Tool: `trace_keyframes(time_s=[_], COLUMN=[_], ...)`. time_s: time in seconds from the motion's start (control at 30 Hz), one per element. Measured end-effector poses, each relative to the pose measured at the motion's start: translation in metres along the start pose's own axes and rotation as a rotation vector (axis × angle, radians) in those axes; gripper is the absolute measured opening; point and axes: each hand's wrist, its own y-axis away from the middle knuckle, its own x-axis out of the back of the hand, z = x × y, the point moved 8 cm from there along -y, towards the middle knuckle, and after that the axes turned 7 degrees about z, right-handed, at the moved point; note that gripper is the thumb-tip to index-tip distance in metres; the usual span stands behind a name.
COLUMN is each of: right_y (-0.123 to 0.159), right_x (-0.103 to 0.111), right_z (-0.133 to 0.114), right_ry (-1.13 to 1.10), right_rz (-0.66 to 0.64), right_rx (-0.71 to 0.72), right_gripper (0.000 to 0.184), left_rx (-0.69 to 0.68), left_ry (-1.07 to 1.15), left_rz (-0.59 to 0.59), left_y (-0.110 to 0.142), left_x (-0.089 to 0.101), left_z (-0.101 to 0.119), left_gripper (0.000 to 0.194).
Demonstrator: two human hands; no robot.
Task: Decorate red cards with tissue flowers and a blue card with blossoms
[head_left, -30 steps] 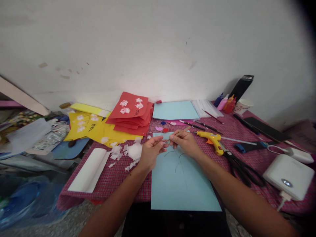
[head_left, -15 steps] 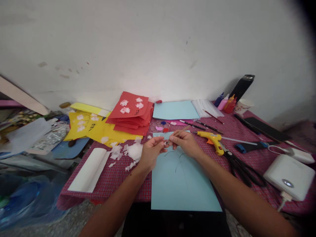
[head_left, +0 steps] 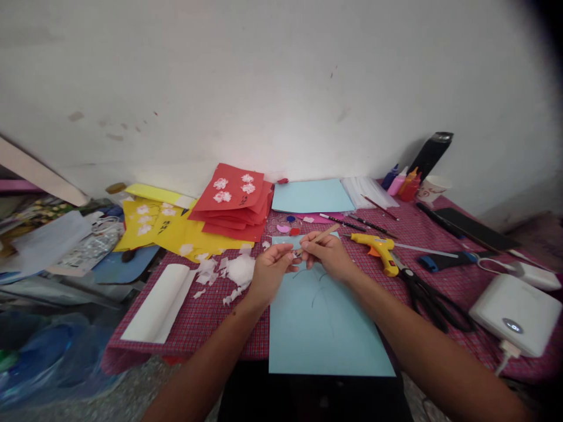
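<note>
Both my hands meet over the top of a light blue sheet (head_left: 325, 346) marked with thin dark curved lines. In my right hand (head_left: 328, 255) is a slim tan wooden stick (head_left: 328, 232), its upper end pointing up and to the right. My left hand (head_left: 275, 266) is closed in a pinch at the stick's lower end; the small thing between its fingers is mostly hidden. White paper scraps (head_left: 240, 271) lie left of my left hand. Just beyond the hands are small palettes of paint, with red paint (head_left: 294, 232) and pink paint (head_left: 282, 229).
A yellow glue gun (head_left: 373, 246), black scissors (head_left: 433, 302) and a white power bank (head_left: 515, 316) lie to the right. Red cards (head_left: 233, 196) and yellow cards (head_left: 169, 225) with white flowers sit at the left rear. A folded white paper (head_left: 158, 302) rests near the left edge.
The wooden stick has turned in my right hand, and more of its upper end shows. Both hands stay in nearly the same place.
</note>
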Motion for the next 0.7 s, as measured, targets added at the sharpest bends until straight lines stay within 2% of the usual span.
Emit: trace_keyframes(time_s=[0.17,0.37,0.7], right_y=[0.0005,-0.0004,-0.0027], right_x=[-0.0017,0.0014,0.0027], right_z=[-0.0024,-0.0088,-0.0019], right_ry=[0.015,0.176,0.184], right_rz=[-0.052,0.01,0.035], right_rx=[0.035,0.106,0.067], right_gripper=[0.03,0.03,0.035], left_rx=[0.025,0.023,-0.067], left_ry=[0.019,0.014,-0.111], left_rz=[0.01,-0.004,-0.086], left_y=[-0.0002,0.0011,0.0017], left_x=[0.0016,-0.0003,-0.0053], left_z=[-0.0013,-0.0012,0.0012], left_gripper=[0.038,0.037,0.033])
